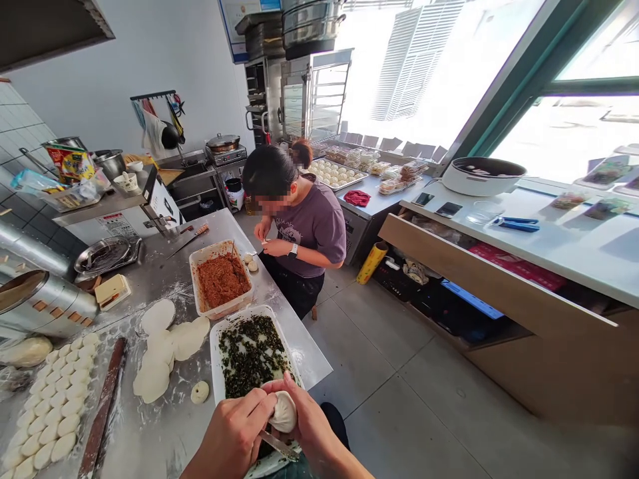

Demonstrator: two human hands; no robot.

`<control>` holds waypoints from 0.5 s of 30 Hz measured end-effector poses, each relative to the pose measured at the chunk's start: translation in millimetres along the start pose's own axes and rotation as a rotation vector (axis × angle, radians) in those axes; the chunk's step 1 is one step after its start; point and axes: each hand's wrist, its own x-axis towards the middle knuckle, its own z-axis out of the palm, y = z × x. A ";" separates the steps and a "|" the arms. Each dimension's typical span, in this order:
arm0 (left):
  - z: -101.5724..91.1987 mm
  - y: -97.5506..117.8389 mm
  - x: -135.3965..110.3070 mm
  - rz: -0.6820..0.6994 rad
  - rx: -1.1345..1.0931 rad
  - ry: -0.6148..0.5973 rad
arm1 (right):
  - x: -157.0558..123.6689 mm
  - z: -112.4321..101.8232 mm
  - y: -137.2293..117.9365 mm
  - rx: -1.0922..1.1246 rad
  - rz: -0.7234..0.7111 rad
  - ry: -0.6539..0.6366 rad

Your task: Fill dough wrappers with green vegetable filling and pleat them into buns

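Both my hands meet at the bottom of the view over the table's near edge. My right hand (312, 426) cups a white pleated dough bun (283, 412). My left hand (234, 432) pinches the bun's side with its fingertips. A thin metal blade (277, 444) sticks out beneath my left fingers. Just beyond the bun is a white tub of dark green chopped filling (249, 356). Behind it stands a tub of reddish minced filling (222, 279). Flat round dough wrappers (164, 346) lie on the floured steel table (164, 426).
Rows of small dough pieces (54, 399) and a wooden rolling pin (102, 412) lie at the left. A co-worker in a purple shirt (304, 226) sits at the table's far end, shaping dough. A white counter (549, 246) runs along the right, with grey tiled floor (399, 372) between.
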 end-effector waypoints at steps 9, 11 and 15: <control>-7.2 1.2 -0.4 0.016 0.025 0.016 | 9.0 -6.0 1.7 -0.035 0.048 -0.099; -7.5 1.2 -0.9 -0.008 0.020 0.020 | 10.2 -5.7 2.1 -0.027 0.043 -0.067; -9.1 1.3 -0.5 0.048 0.044 -0.010 | 10.0 -3.0 -0.4 -0.055 0.043 -0.009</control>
